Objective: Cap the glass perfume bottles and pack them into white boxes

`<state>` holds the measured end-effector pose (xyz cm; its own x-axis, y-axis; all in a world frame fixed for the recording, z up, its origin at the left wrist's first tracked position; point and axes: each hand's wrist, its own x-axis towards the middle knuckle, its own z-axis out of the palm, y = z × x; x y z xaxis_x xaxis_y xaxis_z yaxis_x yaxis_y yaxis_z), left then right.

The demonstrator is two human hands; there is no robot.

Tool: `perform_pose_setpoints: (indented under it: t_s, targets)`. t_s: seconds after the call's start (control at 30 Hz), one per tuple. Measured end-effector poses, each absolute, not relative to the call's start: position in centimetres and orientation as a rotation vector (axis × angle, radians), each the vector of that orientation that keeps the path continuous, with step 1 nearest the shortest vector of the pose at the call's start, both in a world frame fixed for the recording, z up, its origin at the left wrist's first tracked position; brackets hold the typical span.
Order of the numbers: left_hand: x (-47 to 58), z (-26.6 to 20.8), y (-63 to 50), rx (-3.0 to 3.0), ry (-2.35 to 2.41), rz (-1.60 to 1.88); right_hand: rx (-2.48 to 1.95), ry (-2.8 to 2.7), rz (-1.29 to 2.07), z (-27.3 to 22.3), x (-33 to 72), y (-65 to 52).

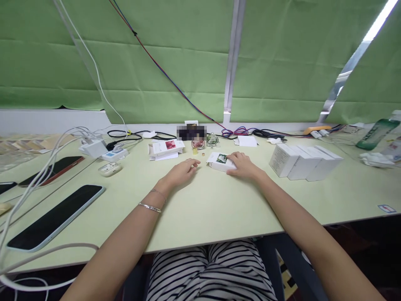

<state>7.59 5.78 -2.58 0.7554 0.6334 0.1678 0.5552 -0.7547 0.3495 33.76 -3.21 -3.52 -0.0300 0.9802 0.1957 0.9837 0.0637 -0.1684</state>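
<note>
My right hand [243, 166] grips the right end of a small white box [217, 165] lying flat, thumb at its near side and fingers over the top. A picture of a white flower on green is printed on it, and the box's left end looks open. My left hand [183, 172] rests on the table to the left of that box, fingers loosely bent and apart, nothing seen in them. Just beyond it are a small yellowish piece [194, 151], a tiny ring-like piece [203, 154], and two clear glass-like items, one pinkish [198, 144] and one greenish [212, 140].
Another white box [166, 147] with a red picture lies back left. Several white boxes [283, 161] stand in a row at right. Phones [58, 215], white cables and a power strip [114, 154] occupy the left. A green bottle [377, 133] is far right.
</note>
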Motion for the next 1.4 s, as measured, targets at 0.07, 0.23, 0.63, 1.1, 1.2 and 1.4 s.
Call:
perform_pose_setpoints:
  t_s: [0.07, 0.23, 0.63, 1.1, 1.2, 1.4]
  targets:
    - [7.6, -2.4, 5.7, 2.689, 0.922, 0.373, -2.009, -2.100, -0.005, -3.6, 33.9, -3.1]
    - [7.6, -2.4, 5.8, 2.711, 0.879, 0.373, -2.023, -2.104, -0.001, -3.5, 33.8, -3.1]
    - [7.6, -2.5, 5.8, 2.737, 0.850, 0.345, -2.098, -2.111, -0.035, -2.8, 33.7, -3.5]
    - [7.9, -3.1, 5.8, 2.765, 0.864, 0.402, -2.590, -1.571, -0.453, 0.2, 36.8, 3.8]
    - [7.8, -3.6, 5.8, 2.800, 0.852, 0.415, -2.712, -1.506, -0.291, -0.1, 37.2, 7.1]
    - [7.5, -4.0, 5.6, 2.834, 0.841, 0.402, -2.863, -1.587, 0.100, -0.9, 37.5, 7.7]
